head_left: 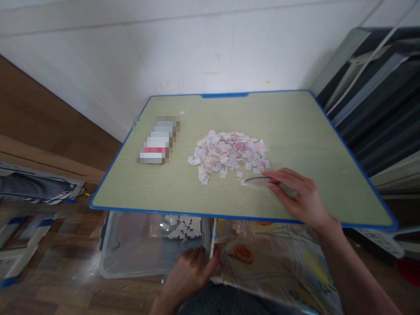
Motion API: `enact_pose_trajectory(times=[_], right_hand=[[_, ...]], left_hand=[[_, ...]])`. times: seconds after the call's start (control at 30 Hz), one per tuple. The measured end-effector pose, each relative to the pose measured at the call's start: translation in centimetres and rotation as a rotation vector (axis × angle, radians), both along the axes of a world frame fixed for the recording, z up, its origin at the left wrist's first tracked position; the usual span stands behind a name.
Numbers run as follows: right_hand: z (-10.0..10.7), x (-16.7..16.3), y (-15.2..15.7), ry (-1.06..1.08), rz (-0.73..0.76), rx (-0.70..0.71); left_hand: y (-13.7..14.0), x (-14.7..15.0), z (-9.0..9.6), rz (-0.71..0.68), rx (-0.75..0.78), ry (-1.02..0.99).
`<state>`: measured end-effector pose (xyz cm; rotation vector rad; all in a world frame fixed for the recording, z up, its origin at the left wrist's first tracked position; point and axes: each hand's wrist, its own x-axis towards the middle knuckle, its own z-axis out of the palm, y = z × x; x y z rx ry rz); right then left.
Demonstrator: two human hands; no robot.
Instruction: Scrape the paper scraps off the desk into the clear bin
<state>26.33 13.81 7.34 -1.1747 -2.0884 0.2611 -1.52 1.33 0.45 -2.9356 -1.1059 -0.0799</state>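
My right hand (297, 192) pinches a pair of curved metal tweezers (259, 178) above the table. Their tips reach a small square paper scrap (243, 183), but whether they grip it I cannot tell. Just beyond lies a loose heap of torn paper scraps (229, 151), whitish with pink and purple tints. Below the table's front edge, my left hand (192, 267) is closed around a slim, pale strip (214, 238) that stands almost upright. What exactly this strip is does not show.
The table (295, 127) has a pale green top and blue rim and stands against a white wall. A blurred-out phone-like object (159, 142) lies at its left. Underneath are a see-through plastic bin (131, 253) holding white scraps and a fruit-patterned cloth (272, 253).
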Motion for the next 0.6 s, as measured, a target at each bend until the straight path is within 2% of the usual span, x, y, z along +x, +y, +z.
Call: enact_pose_trajectory(times=[0.1, 0.17, 0.23, 0.43, 0.6], right_hand=[[0.0, 0.8, 0.1, 0.056, -0.151, -0.032], [-0.1, 1.3, 0.2, 0.063, -0.197, -0.065], [-0.2, 1.4, 0.1, 0.067, -0.161, -0.107], [0.0, 0.7, -0.6, 0.043, 0.067, -0.239], [0.0, 0.4, -1.2, 0.000, 0.140, -0.285]], left_hand=[[0.0, 0.0, 0.1, 0.003, -0.003, -0.004], [0.0, 0.1, 0.2, 0.002, -0.005, -0.003], [0.1, 0.1, 0.2, 0.004, -0.002, 0.005], [0.1, 0.1, 0.3, 0.003, 0.002, 0.018], [0.1, 0.1, 0.3, 0.004, 0.022, 0.014]])
